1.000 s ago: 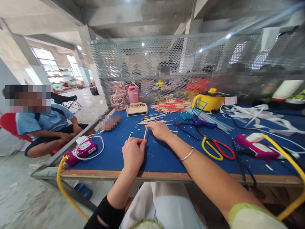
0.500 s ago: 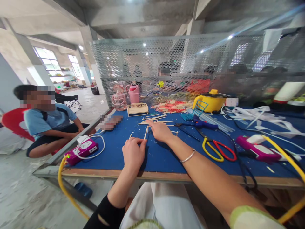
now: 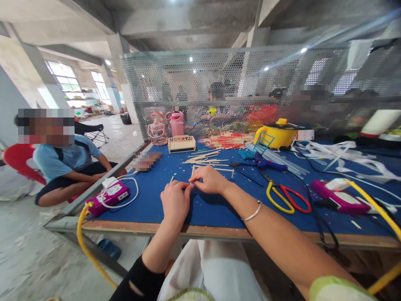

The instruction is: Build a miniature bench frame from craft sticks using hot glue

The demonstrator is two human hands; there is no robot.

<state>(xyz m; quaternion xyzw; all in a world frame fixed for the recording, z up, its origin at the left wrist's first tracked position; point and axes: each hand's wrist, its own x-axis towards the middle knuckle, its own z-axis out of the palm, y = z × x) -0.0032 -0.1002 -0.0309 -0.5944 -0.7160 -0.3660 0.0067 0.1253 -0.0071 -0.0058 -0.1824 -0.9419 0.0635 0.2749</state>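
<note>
My left hand [image 3: 176,202] pinches a thin wooden-stick frame [image 3: 217,169] between thumb and forefinger, over the blue tabletop [image 3: 219,213]. My right hand [image 3: 208,179] has its fingertips beside that thumb; whether they grip the frame, I can't tell. Loose wooden sticks [image 3: 205,157] lie just beyond, scissors [image 3: 268,192] to the right.

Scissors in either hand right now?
No, the scissors lie on the blue tabletop, apart from both the left hand and the right hand.

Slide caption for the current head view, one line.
Left hand and right hand close together at a thin stick frame on a blue tabletop, loose sticks just beyond.
</note>
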